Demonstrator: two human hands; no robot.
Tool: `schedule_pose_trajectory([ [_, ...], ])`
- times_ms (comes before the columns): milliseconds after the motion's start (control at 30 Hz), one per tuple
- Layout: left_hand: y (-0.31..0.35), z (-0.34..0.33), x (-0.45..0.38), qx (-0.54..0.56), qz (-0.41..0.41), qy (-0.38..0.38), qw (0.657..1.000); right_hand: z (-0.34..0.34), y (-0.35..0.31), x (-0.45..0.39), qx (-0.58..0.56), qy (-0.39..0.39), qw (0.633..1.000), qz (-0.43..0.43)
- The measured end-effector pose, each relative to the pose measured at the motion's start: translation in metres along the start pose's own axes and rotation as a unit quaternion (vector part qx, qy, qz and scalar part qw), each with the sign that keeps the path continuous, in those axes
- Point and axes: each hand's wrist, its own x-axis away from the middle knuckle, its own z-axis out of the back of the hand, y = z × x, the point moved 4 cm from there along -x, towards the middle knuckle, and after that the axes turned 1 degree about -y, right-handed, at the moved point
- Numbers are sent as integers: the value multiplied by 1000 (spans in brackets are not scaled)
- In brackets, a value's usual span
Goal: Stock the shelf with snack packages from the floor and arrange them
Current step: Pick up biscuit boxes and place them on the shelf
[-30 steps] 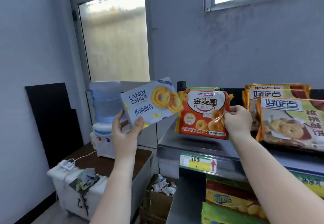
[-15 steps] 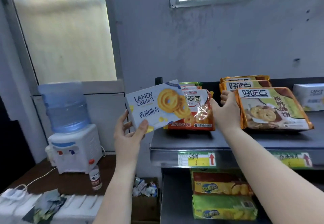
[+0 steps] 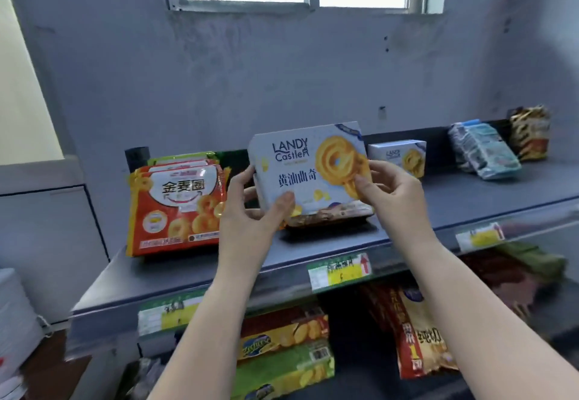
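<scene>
Both hands, left [image 3: 247,221] and right [image 3: 391,192], grip Landy Castle box [image 3: 308,169] above shelf [image 3: 313,246].

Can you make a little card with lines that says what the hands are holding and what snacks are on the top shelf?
held: Landy Castle box, tilted, over the top shelf
left hand: grips the box's lower left corner
right hand: holds the box's right side
left of box: red bags, upright on the shelf
behind right hand: second Landy box, on the shelf
far right: pale blue packs and a gold bag
under the box: another package, mostly hidden
lower shelf: more snack packages, blurred
</scene>
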Motion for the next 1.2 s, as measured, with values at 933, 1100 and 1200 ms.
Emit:
schedule_pose_trajectory([
  [933, -76, -327, -129, -416, 147, -102, 891, 173, 196, -242, 481, -142, 851, -153],
  [1100, -73, -328, -127, -436, 154, -74, 883, 172, 191, -241, 458, -104, 869, -152],
  [1200, -46, -322, -117, -443, 107, -45, 889, 164, 159, -231, 380, -40, 919, -101],
])
